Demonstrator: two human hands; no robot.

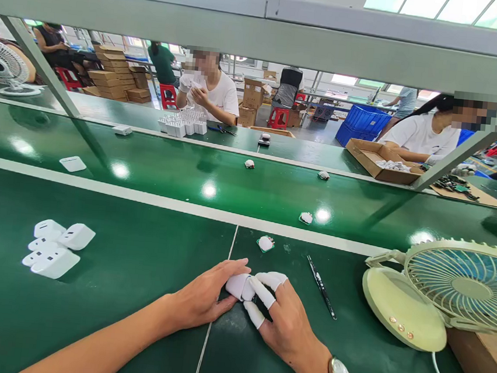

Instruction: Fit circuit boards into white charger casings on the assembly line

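Note:
A small white plastic charger housing (236, 285) is held low over the green bench between my two hands. My left hand (203, 292) wraps its thumb and fingers round the left side of it. From the right, my right hand (283, 319), with white finger cots on its fingertips, grips the other end. What is inside the housing cannot be seen. Just beyond my hands lies a small green circuit board (266, 244) with a white top. Black tweezers (321, 287) rest to the right of my right hand.
Several white housings (54, 260) sit in a cluster at left. A yellowish fan (403, 310) stands at right. Beyond a white strip, more small boards (306, 218) and a flat white piece (72, 163) lie on the green surface. Two people work opposite, near a cardboard box (369, 162).

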